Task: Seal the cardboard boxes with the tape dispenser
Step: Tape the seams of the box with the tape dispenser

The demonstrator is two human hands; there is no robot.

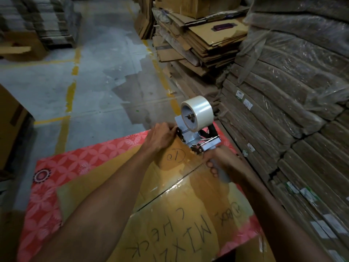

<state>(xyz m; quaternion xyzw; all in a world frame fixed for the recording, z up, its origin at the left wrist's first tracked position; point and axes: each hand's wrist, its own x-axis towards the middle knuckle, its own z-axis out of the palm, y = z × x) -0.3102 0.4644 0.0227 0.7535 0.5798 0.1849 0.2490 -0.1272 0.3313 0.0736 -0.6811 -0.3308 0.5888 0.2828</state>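
Note:
A brown cardboard box with handwritten black letters lies in front of me, its top flaps meeting in a seam covered by shiny clear tape. At the box's far edge stands a metal tape dispenser carrying a roll of clear tape. My right hand is closed around the dispenser's grey handle. My left hand presses on the far end of the box top, with its fingers touching the dispenser's front plate.
The box rests on a red flower-patterned sheet. Tall stacks of flattened cardboard wrapped in plastic rise close on the right. More loose cardboard is piled behind. Grey concrete floor with yellow lines stretches left; another box stands at the left edge.

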